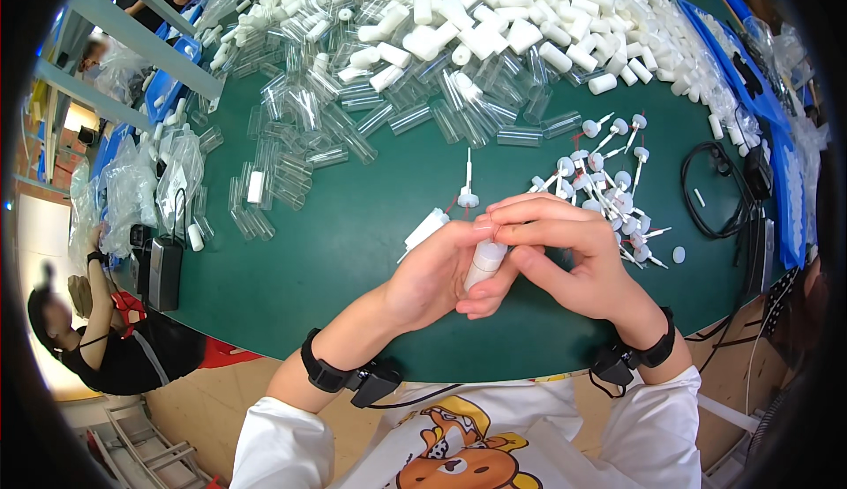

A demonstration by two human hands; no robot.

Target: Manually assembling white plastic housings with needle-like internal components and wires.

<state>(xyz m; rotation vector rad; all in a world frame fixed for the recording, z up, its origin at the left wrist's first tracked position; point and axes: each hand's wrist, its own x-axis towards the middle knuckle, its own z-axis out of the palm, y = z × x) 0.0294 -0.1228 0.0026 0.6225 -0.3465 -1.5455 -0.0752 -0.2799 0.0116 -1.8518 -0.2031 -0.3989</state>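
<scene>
Near the front of the green table, my left hand (415,277) is closed around a small white cylinder (483,265), apparently inside a clear sleeve. My right hand (578,251) comes in from the right, its fingertips pressed at the cylinder's upper end and partly covering it. Just beyond my hands stands a white stick with a round grey-white base (468,198) and thin red wires. Another white cylinder (428,229) lies beside my left fingers. To the right is a loose heap of similar stick pieces (618,198).
Clear plastic tubes (353,136) spread across the table's middle and left, below a large pile of white cylinders (503,26). A black box (164,273) stands at the left edge. Coiled black cable (697,198) and blue trays (783,171) are right. A person (97,339) sits at left.
</scene>
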